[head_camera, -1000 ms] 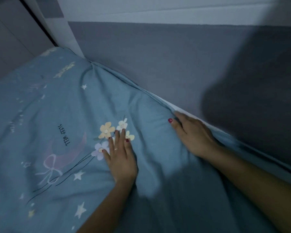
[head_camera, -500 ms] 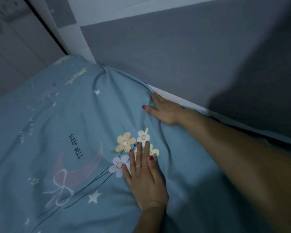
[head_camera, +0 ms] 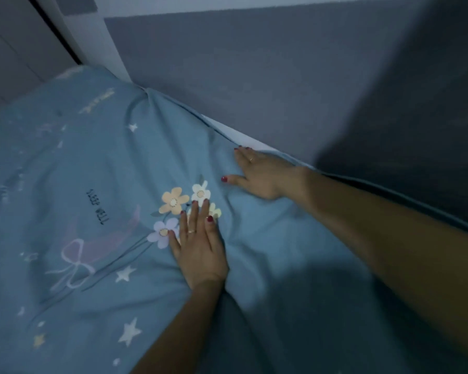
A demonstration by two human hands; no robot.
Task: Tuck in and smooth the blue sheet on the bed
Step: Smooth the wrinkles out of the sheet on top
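The blue sheet with stars, flowers and a "SLEEP WELL" print covers the bed and fills most of the view. My left hand lies flat on it, fingers straight, over the flower print. My right hand presses flat on the sheet at the bed's far edge, fingertips reaching the sheet's border along the wall, thumb spread out to the left. Creases run between the two hands and toward the far corner.
A grey wall runs right along the bed's far side. A thin white strip shows between sheet edge and wall. A white post and a dark gap stand at the far left corner.
My right hand slid further along the wall edge from where it was a second ago, then flattened with the thumb spread. My left hand stayed on the flowers.
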